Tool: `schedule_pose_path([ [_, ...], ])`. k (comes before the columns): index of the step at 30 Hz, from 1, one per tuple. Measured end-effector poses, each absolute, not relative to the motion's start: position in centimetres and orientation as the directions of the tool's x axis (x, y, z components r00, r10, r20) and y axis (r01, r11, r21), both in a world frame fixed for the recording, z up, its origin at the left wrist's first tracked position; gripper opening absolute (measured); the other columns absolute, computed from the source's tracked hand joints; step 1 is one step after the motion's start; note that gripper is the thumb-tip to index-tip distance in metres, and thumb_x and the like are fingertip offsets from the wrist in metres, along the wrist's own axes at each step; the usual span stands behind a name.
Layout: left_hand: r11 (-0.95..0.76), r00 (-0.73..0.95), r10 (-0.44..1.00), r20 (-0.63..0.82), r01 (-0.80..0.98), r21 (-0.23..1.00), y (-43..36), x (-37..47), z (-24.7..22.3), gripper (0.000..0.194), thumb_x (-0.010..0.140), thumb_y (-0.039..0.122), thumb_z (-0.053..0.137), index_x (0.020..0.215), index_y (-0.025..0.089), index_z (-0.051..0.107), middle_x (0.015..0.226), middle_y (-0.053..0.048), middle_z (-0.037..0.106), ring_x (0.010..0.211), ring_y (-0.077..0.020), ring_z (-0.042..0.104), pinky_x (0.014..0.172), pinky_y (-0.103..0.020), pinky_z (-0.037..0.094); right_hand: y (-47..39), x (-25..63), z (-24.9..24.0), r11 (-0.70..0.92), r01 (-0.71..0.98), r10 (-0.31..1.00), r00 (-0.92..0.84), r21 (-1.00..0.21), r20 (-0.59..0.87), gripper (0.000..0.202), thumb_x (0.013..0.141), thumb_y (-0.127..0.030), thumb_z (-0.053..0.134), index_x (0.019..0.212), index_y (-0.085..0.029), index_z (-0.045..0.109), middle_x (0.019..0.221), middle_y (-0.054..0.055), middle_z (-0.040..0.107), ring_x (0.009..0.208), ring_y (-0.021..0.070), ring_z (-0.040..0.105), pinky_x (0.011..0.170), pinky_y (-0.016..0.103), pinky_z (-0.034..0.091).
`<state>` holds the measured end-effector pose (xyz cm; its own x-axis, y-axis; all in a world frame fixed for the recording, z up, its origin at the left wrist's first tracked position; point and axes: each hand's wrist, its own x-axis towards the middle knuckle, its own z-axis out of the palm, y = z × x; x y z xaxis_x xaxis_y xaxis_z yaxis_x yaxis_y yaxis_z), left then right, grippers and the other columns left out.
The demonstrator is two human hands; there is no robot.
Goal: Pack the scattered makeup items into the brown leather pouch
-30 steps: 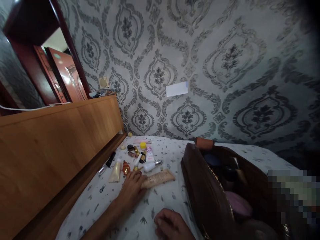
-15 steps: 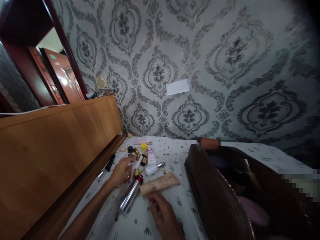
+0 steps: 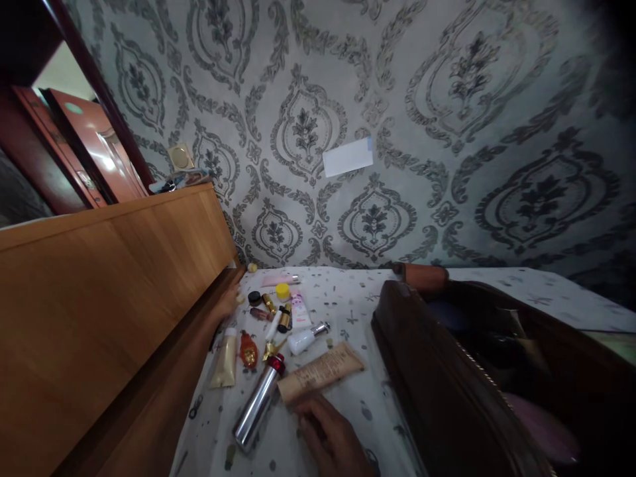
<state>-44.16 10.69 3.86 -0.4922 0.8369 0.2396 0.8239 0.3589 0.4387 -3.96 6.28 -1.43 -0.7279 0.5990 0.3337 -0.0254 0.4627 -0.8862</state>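
My left hand [image 3: 227, 305], blurred, reaches along the wooden board beside a small cream-coloured piece [image 3: 241, 299]; its fingers are too smeared to tell their grip. My right hand [image 3: 334, 434] rests low in the middle, fingers loosely curled with a gap to the thumb and nothing visible between them. Its fingertips are by the cap end of a beige squeeze tube [image 3: 322, 372]. Left of that lie a silver cylinder with a red top [image 3: 258, 403], an orange-red bottle [image 3: 248, 350] and a pale gold tube [image 3: 225, 360]. A white bottle with a silver cap [image 3: 301, 340] lies behind the beige tube.
A large dark brown bag [image 3: 427, 371] stands open at the right, a pink item [image 3: 541, 427] inside. Farther back are a yellow-lidded jar [image 3: 282, 291], a black jar [image 3: 254, 298] and a white-pink tube [image 3: 299, 310]. A wooden board [image 3: 124, 265] borders the left; patterned wall behind.
My left hand has moved left and away from the cosmetics, toward the board. The pale gold tube and orange-red bottle now show clearly. My right hand stays by the beige tube.
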Motion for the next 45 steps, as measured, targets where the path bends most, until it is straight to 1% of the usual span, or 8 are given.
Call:
schedule_pose_path([
  [3,0.373,-0.527,0.819,0.226,0.789,0.489,10.7,-44.8,3.5,0.055,0.066,0.016,0.063,0.121,0.016,0.058,0.116,-0.012,0.064,0.113,-0.0259,0.059,0.097,-0.035,0.044,6.3,-4.0,-1.4,0.450,-0.020,0.601,-0.732,-0.893,0.320,0.018,0.090,-0.021,0.042,0.084,-0.020,0.059,0.085,0.006,0.065,0.075,0.0192,0.061,0.067,0.026,0.045],
  [8,0.340,-0.538,0.811,0.229,0.752,0.565,9.5,-44.5,3.3,0.046,0.068,0.013,0.058,0.113,0.015,0.061,0.092,-0.005,0.068,0.087,-0.0186,0.063,0.081,-0.030,0.050,6.2,-3.9,-0.9,0.430,0.004,0.600,-0.749,-0.903,0.282,0.021,0.091,-0.026,0.041,0.084,-0.020,0.060,0.086,0.006,0.066,0.076,0.0199,0.062,0.069,0.027,0.045],
  [16,0.300,-0.477,0.866,0.152,0.737,0.606,7.3,-43.0,3.7,0.019,0.069,0.019,0.057,0.085,0.014,0.065,0.084,-0.003,0.067,0.082,-0.0178,0.061,0.075,-0.027,0.048,6.0,-3.9,-0.4,0.418,0.011,0.617,-0.737,-0.908,0.275,0.023,0.090,-0.029,0.042,0.081,-0.020,0.061,0.081,0.006,0.065,0.073,0.0199,0.060,0.069,0.028,0.046],
  [21,0.317,-0.451,0.887,0.102,0.753,0.577,6.6,-42.2,4.1,0.015,0.071,0.025,0.058,0.084,0.017,0.057,0.071,0.003,0.059,0.069,-0.0143,0.056,0.063,-0.024,0.045,5.9,-4.0,-0.6,0.414,0.035,0.629,-0.733,-0.910,0.258,0.024,0.090,-0.031,0.041,0.079,-0.020,0.059,0.080,0.006,0.064,0.073,0.0204,0.060,0.071,0.030,0.046],
  [30,0.330,-0.429,0.881,0.199,0.860,0.390,5.9,-38.9,5.3,0.022,0.062,0.020,0.070,0.077,0.020,0.054,0.087,0.000,0.054,0.086,-0.0188,0.052,0.077,-0.028,0.042,5.7,-3.8,0.2,0.372,0.018,0.635,-0.734,-0.928,0.241,0.024,0.089,-0.032,0.043,0.079,-0.021,0.061,0.082,0.006,0.065,0.076,0.0207,0.060,0.071,0.029,0.046],
  [35,0.239,-0.332,0.927,0.175,0.882,0.407,6.1,-38.1,5.5,0.010,0.070,0.023,0.064,0.077,0.019,0.059,0.084,0.000,0.056,0.083,-0.0173,0.054,0.079,-0.028,0.044,5.8,-3.9,0.0,0.388,0.018,0.642,-0.723,-0.922,0.256,0.023,0.087,-0.030,0.044,0.077,-0.020,0.061,0.080,0.006,0.066,0.073,0.0199,0.060,0.069,0.029,0.046],
  [38,0.203,-0.305,0.938,0.167,0.871,0.448,6.2,-38.3,5.4,0.015,0.073,0.020,0.059,0.087,0.018,0.060,0.083,0.000,0.060,0.081,-0.0161,0.057,0.076,-0.026,0.046,5.8,-4.0,-0.1,0.395,0.029,0.641,-0.725,-0.918,0.252,0.023,0.088,-0.031,0.043,0.078,-0.020,0.061,0.080,0.006,0.065,0.072,0.0199,0.059,0.068,0.030,0.045],
  [45,0.275,-0.395,0.890,0.227,0.863,0.425,7.7,-39.6,5.5,0.016,0.080,0.019,0.053,0.091,0.017,0.063,0.087,-0.003,0.064,0.087,-0.0186,0.059,0.081,-0.030,0.046,5.8,-3.8,0.2,0.400,0.006,0.631,-0.727,-0.916,0.271,0.022,0.088,-0.029,0.044,0.078,-0.020,0.061,0.079,0.006,0.066,0.071,0.0200,0.059,0.068,0.030,0.046],
])
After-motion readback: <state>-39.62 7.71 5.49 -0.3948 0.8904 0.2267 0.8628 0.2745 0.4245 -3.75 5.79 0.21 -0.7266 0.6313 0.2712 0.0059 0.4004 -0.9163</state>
